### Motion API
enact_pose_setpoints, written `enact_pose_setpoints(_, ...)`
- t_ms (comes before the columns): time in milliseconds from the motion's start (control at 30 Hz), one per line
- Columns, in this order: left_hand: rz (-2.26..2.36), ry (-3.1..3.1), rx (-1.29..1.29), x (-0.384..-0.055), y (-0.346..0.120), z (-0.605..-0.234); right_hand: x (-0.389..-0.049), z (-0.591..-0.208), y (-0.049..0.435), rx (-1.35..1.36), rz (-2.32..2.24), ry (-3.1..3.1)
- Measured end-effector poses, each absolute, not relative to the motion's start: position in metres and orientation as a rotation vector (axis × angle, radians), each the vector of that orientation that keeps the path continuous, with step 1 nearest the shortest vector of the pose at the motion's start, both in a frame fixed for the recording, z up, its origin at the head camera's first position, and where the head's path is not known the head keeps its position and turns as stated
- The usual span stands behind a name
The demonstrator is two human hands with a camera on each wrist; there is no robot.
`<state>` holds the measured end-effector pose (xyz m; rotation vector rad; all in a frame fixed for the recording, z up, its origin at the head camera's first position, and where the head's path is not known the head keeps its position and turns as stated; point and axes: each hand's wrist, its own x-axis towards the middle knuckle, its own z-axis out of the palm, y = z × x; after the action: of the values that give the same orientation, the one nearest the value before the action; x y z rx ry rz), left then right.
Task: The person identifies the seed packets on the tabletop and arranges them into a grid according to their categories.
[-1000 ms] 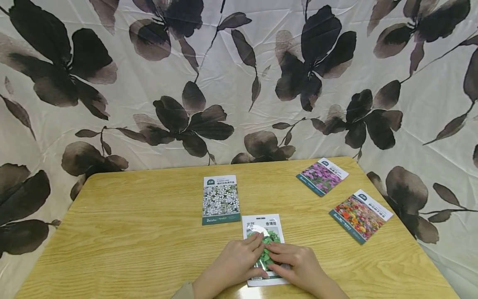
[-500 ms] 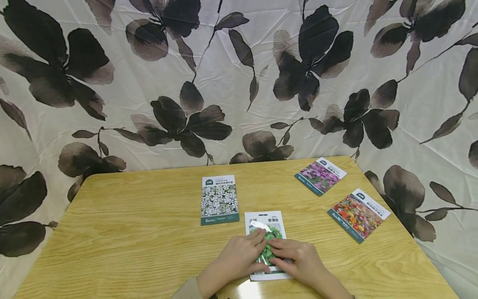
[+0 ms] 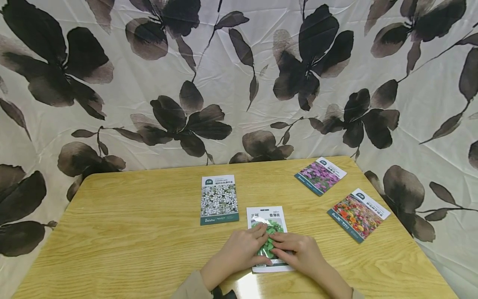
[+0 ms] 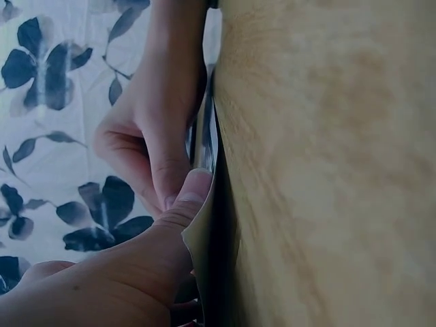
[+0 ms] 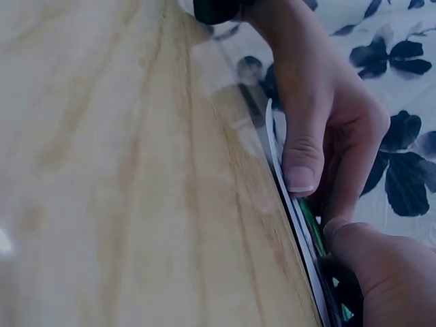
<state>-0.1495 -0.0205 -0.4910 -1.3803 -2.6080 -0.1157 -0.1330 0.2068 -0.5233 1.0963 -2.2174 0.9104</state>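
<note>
lying flat on the wooden table (image 3: 123, 236), a white-flower packet (image 3: 219, 200) comes first from the left. the left hand (image 3: 242, 249) is next, its fingers straight and close together, pressing on the green-leaf packet (image 3: 267, 250), its thumb set apart near the lower edge. that packet lies on the table between both hands. the right hand (image 3: 300, 252) touches its other side, fingers slightly bent, thumb apart. farther right, well apart from the hands, lie a purple-flower packet (image 3: 321, 176) and a mixed-flower packet (image 3: 359, 216), both tilted.
</note>
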Motion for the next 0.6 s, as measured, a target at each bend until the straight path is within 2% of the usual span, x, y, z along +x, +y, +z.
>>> enact_pose_setpoints(600, -0.293, -2.741, -1.228, -0.168, -0.013, -0.498, -0.164, -0.523, 0.208, 0.979, 0.899, -2.31)
